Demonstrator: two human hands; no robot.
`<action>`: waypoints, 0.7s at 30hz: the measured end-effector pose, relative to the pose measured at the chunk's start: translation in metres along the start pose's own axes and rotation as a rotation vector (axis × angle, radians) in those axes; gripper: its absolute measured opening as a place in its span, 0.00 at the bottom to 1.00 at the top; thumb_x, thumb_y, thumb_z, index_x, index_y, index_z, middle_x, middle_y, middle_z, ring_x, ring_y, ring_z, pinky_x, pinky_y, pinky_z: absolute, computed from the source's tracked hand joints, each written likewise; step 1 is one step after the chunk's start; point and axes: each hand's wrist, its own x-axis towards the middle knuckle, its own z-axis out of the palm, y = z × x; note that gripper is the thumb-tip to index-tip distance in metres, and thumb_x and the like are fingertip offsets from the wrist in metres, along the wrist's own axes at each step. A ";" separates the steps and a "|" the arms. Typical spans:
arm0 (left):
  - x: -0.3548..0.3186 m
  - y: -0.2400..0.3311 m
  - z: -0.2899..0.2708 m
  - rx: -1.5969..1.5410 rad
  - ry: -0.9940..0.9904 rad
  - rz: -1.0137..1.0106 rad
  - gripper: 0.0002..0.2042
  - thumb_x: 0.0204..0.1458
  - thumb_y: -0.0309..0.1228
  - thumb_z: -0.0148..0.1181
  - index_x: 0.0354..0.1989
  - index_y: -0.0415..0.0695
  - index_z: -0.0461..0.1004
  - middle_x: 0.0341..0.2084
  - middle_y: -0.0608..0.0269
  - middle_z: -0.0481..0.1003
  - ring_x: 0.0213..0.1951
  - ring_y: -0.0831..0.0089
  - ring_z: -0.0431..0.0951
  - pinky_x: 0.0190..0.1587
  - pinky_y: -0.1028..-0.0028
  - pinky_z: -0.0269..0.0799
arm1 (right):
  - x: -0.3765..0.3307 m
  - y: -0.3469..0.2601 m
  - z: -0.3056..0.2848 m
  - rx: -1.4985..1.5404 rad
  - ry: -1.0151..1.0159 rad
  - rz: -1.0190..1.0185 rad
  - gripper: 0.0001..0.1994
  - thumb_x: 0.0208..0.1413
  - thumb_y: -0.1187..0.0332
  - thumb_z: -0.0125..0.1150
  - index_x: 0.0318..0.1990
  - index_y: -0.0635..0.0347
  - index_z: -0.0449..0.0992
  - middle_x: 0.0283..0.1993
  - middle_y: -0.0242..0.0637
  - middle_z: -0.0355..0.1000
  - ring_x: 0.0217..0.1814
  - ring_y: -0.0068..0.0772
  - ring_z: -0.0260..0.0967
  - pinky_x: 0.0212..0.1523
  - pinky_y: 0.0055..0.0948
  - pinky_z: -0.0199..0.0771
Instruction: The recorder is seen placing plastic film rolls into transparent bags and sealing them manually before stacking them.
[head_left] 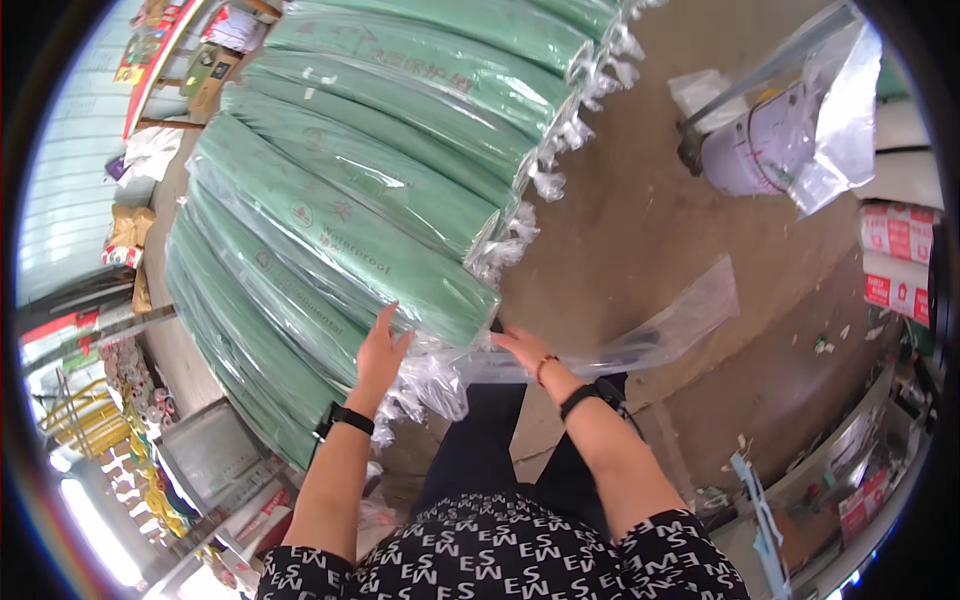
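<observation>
A large green roll (400, 270) in clear plastic wrap lies on top of a stack of similar rolls, its near end facing me. My left hand (380, 350) rests at the left side of that end, fingers spread against the wrap. On the other side, my right hand (527, 348) reaches to the roll's end face with its fingers stretched out. A loose length of clear plastic film (640, 325) runs from the roll's end out to the right, passing by my right hand. Whether those fingertips press on the film is too small to tell.
More green wrapped rolls (400, 100) fan away to the far side, with twisted plastic ends (570, 135). At the far right stands a white cylindrical bundle (755, 145) partly under clear plastic. Red-and-white packages (898, 260) lie along the right edge; shelving (165, 70) stands at the far left.
</observation>
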 end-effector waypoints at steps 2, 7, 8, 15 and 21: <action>0.037 -0.011 -0.012 0.027 -0.021 0.057 0.34 0.48 0.38 0.65 0.65 0.56 0.58 0.26 0.61 0.67 0.28 0.65 0.68 0.34 0.65 0.68 | 0.032 -0.007 0.047 0.182 0.099 -0.015 0.28 0.49 0.54 0.64 0.52 0.66 0.72 0.53 0.51 0.72 0.57 0.39 0.68 0.56 0.35 0.64; 0.123 -0.049 -0.033 0.087 0.002 -0.040 0.44 0.45 0.38 0.68 0.70 0.60 0.48 0.36 0.65 0.67 0.32 0.70 0.64 0.37 0.68 0.67 | 0.082 -0.001 0.125 0.100 0.320 -0.098 0.26 0.43 0.54 0.67 0.46 0.64 0.73 0.46 0.49 0.74 0.49 0.46 0.71 0.50 0.38 0.68; 0.135 -0.065 -0.032 0.086 0.028 0.014 0.44 0.45 0.38 0.68 0.70 0.60 0.47 0.39 0.62 0.67 0.35 0.68 0.66 0.40 0.68 0.68 | 0.085 -0.017 0.138 0.037 0.355 -0.130 0.25 0.44 0.56 0.67 0.46 0.65 0.74 0.44 0.48 0.75 0.46 0.45 0.73 0.48 0.37 0.69; 0.187 -0.099 -0.007 -0.010 0.001 0.130 0.44 0.47 0.37 0.67 0.70 0.59 0.44 0.57 0.46 0.61 0.56 0.54 0.68 0.54 0.62 0.66 | 0.132 -0.014 0.133 -0.030 0.331 -0.099 0.24 0.45 0.55 0.67 0.44 0.67 0.74 0.39 0.49 0.76 0.42 0.47 0.74 0.45 0.37 0.69; 0.205 -0.080 0.007 -0.048 -0.099 0.088 0.45 0.47 0.34 0.66 0.71 0.55 0.43 0.59 0.40 0.58 0.58 0.49 0.64 0.58 0.61 0.63 | 0.133 -0.035 0.110 -0.113 0.296 0.101 0.27 0.43 0.52 0.68 0.45 0.65 0.72 0.44 0.46 0.74 0.43 0.46 0.73 0.45 0.37 0.70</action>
